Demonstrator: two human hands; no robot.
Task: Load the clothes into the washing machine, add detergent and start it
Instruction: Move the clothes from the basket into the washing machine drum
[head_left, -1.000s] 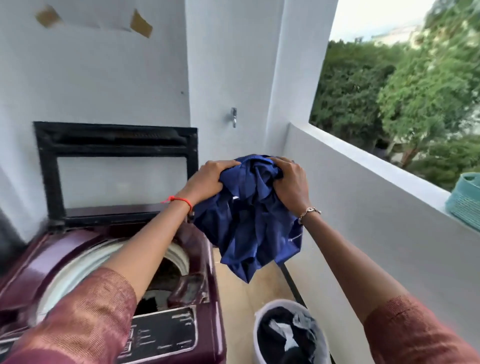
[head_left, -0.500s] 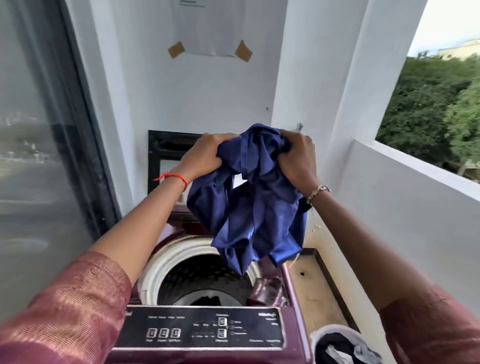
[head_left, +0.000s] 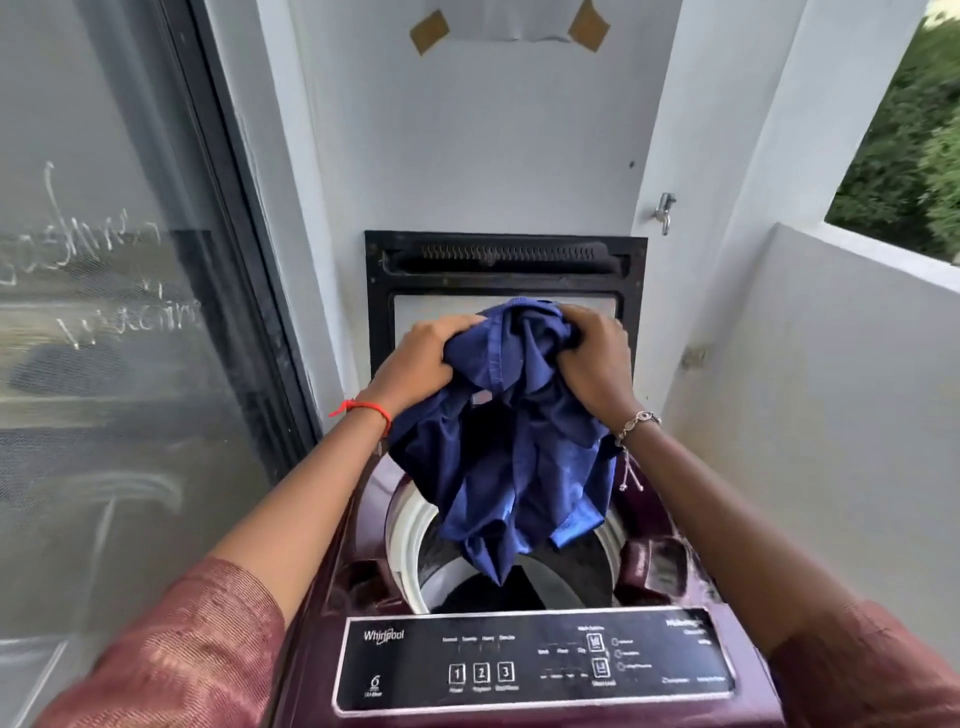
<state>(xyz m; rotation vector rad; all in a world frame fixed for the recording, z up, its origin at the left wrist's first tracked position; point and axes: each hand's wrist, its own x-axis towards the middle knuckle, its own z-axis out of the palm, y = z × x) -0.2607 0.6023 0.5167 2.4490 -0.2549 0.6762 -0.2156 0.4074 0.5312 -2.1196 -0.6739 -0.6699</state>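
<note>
The blue garment (head_left: 511, 467) was gripped by the curled fingers of the left hand (head_left: 415, 358) and right hand (head_left: 597, 358) over the drum (head_left: 569, 577). A low, central release was judged best.

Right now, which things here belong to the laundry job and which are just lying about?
Job: blue garment, gripped by left hand and right hand; washing machine; control panel.
Lying about: wall tap; taped paper; glass door.
</note>
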